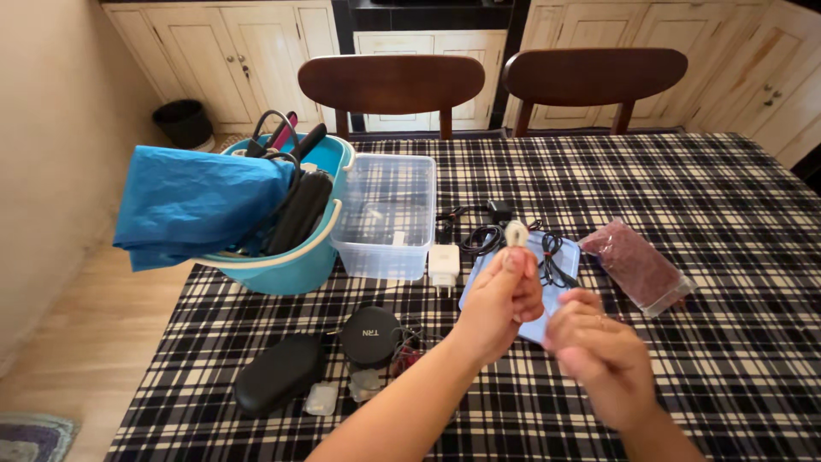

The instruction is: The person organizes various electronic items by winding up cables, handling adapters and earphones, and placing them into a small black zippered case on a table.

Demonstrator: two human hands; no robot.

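Nearest the lens: right hand (603, 364), blurred, fingers curled, grip impossible to tell. Just left and higher, left hand (505, 299) raised off the checked black-and-white tablecloth (684, 188), fingertips pinched on a small pale coiled cable (516, 233), lifted likely for a closer look. Behind, pale blue flat lid (560, 295) under loose black cords (547, 257); beyond, clear plastic box (385, 214) beside a teal plastic bucket (299, 257).

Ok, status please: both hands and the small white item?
Left hand pinching small white coil, raised. Right hand beside, seemingly empty. Below: blue lid, black cables.
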